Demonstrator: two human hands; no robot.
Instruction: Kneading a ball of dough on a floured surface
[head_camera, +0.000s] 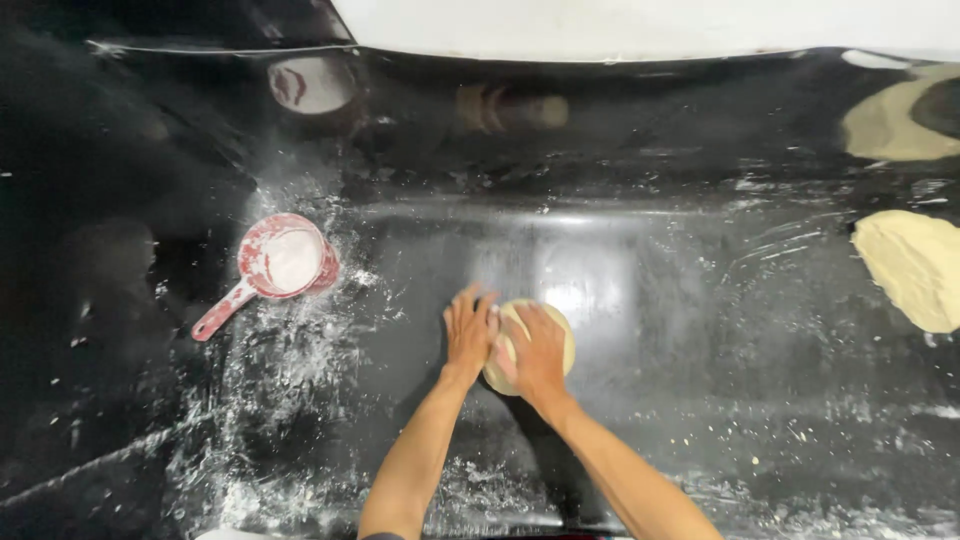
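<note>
Black glossy worktop (700, 330), flour-dusted on the left. Far left: red scoop (280, 265) w/ flour, well apart. Centre: your left hand (468, 330) flat beside the dough disc (560, 335), fingers together; right hand (535, 350) flat on it, fingers together. Press evenly, keep it round. Far right: flattened dough sheet (915, 268), no obstruction.

Dim, overhead glare on glossy black counter (700, 300)
</note>
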